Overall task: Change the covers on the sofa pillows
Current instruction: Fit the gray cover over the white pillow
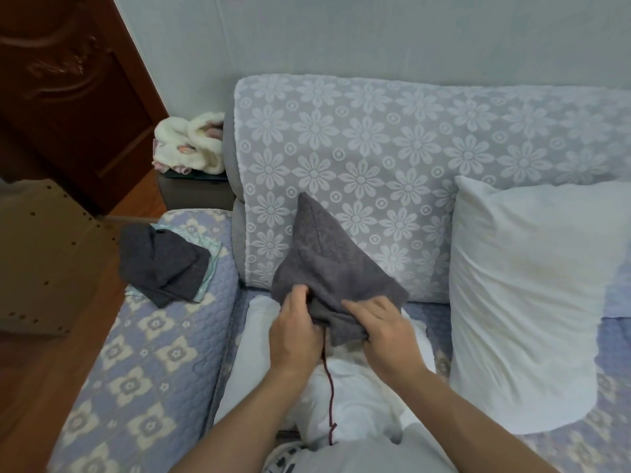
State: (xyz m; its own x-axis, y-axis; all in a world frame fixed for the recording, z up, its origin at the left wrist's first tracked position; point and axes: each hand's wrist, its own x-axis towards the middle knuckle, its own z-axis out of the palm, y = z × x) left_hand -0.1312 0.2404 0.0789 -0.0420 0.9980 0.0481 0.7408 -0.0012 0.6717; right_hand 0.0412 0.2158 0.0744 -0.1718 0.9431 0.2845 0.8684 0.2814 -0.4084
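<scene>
Both hands, left hand (295, 331) and right hand (382, 331), grip the bunched open edge of a soft, light grey terry pillow cover (324, 268) over a bare white pillow (341, 397) lying on the sofa seat near its back edge.
</scene>
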